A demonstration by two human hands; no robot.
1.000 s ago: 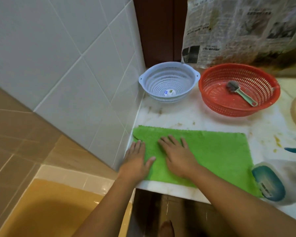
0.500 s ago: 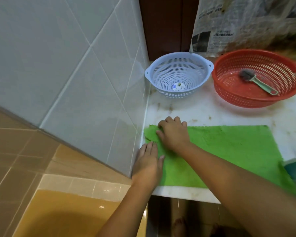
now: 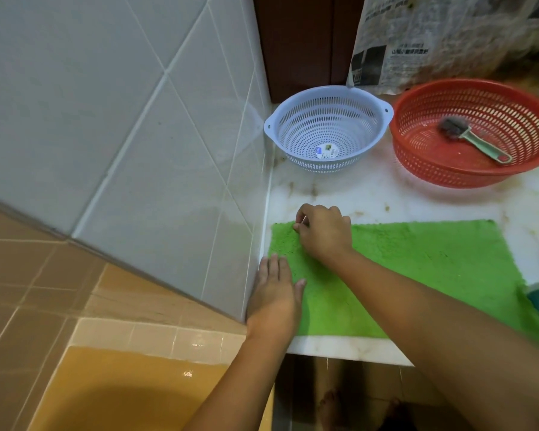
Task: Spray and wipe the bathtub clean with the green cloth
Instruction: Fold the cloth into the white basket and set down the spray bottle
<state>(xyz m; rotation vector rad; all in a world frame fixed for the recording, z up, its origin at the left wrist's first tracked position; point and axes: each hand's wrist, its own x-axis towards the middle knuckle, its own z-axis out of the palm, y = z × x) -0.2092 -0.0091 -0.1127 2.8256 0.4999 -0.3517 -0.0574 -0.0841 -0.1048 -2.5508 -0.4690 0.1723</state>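
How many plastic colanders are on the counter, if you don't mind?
2: a pale blue colander by the tiled wall, and a red colander right of it, holding a brush.

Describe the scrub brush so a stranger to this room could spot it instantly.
On the marble counter, two perforated baskets stand at the back. The brush lies in the red basket, right of the blue basket: dark head, green handle, alone in it.
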